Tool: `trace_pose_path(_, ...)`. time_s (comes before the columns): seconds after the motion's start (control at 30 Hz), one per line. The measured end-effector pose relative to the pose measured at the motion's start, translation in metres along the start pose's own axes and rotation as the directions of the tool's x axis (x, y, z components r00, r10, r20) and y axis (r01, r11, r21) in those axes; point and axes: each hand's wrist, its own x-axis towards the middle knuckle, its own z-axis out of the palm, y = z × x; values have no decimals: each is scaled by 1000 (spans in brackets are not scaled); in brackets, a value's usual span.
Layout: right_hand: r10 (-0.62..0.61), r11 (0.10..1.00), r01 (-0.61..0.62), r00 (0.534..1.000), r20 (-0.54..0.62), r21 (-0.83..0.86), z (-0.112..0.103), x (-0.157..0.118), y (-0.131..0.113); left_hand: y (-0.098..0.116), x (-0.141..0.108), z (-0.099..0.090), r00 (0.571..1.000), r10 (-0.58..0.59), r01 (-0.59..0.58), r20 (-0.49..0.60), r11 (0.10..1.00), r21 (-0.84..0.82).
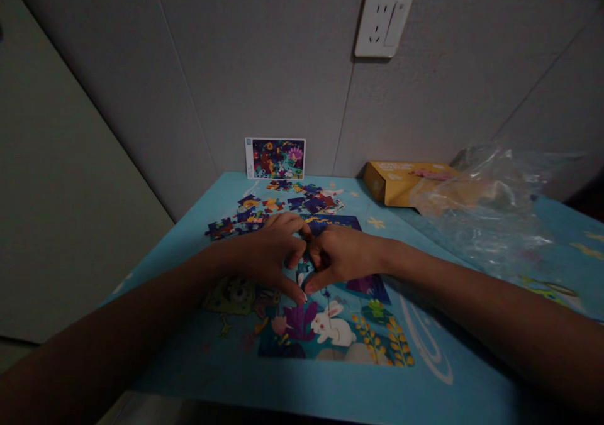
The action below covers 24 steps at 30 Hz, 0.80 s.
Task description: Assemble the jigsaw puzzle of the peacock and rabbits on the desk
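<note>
A partly joined jigsaw puzzle (pixel 335 327) with a white rabbit lies flat on the blue table. Over its upper left part is my left hand (pixel 278 249), thumb pointing down to the puzzle and fingers curved forward. My right hand (pixel 346 255) meets it from the right, its fingers bent and its thumb tip close to the left thumb. Both hands press on or hold something at the puzzle that is too small and hidden to name. Loose puzzle pieces (pixel 248 208) lie beyond the hands, in a scattered group.
A picture card (pixel 278 159) leans upright against the wall at the table's back edge. To the right, a yellow box (pixel 401 183) lies partly under a crumpled clear plastic bag (pixel 491 211). A wall socket (pixel 384 22) is above.
</note>
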Motion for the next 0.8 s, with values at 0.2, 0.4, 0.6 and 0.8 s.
trace_pose_path(0.2,50,993,-52,999,-17,-105,-1,1,0,-3,1,-2,999,-36,38,-40,998,50)
trace_pose_path(0.4,112,979,-101,992,55,-175,-6,1,-8,-5,2,2,998,-54,54,-36,998,10)
trace_pose_path(0.6,230,955,-213,971,62,-208,-8,1,-14,-6,2,4,998,-62,62,-25,998,-6)
trace_pose_path(0.8,296,939,-284,955,33,-196,-6,3,-11,-4,3,3,997,-72,72,-12,997,-3)
